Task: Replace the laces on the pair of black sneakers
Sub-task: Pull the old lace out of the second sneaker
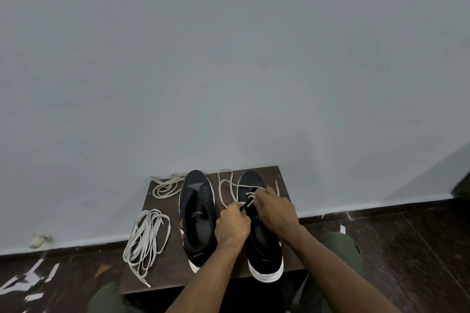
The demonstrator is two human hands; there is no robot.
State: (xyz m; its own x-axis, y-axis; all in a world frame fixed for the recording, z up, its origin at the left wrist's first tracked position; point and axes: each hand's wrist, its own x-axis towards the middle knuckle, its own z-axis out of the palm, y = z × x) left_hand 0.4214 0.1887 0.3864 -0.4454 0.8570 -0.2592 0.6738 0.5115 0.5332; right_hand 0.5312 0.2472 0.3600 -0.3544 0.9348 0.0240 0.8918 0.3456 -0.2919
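Over the right sneaker [264,244], the left hand [232,227] and right hand [276,208] each pinch the lace [226,194] at its eyelets. Left of it stands the bare sneaker [197,216]. Beyond that, 2 lace bundles [146,236] lie on the board [173,274].

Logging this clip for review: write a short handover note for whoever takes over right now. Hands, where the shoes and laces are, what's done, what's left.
Left hand: pinching the lace at the right shoe's eyelets.
Right hand: fingers curled on the same lace, working it over the tongue.
Both shoes stand side by side on the board, toes to the wall.
Left shoe: no lace in its eyelets.
Right shoe: lace partly in, loose loops trailing toward the toe.
Big lace bundle lies left of the shoes, small bundle behind it.
Left: finish the right shoe, then lace the left one.
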